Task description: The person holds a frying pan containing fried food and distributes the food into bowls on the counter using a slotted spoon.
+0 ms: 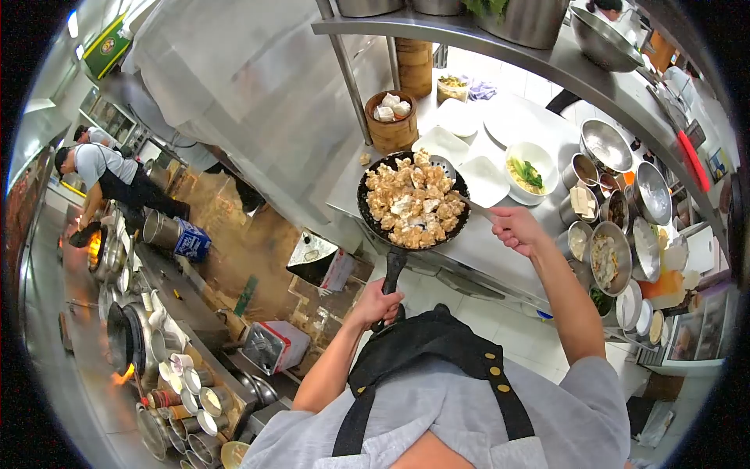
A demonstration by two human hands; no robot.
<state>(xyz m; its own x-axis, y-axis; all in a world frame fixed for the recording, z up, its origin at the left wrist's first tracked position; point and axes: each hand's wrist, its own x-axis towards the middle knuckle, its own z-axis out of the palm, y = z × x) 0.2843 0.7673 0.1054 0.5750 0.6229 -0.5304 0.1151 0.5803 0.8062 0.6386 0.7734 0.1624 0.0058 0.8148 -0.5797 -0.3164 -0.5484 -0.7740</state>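
Observation:
My left hand (379,303) is wrapped round the black handle of a pan (366,205), which is full of browned, battered-looking pieces of food (410,199). My right hand (516,230) grips the thin handle of a metal slotted spoon (442,166), whose head rests at the pan's upper right edge, beside the food. Just beyond the pan are a bamboo steamer (393,134) with white buns and several white square dishes (482,181). To their right sits a white bowl (533,173) of noodles with green leaves.
Metal bowls (611,256) and ingredient tubs crowd the counter's right side. A steel shelf (469,41) with pots crosses overhead. At the left, a person (101,168) works by a flaming stove; below are wok burners, stacked cups and a bin (275,346).

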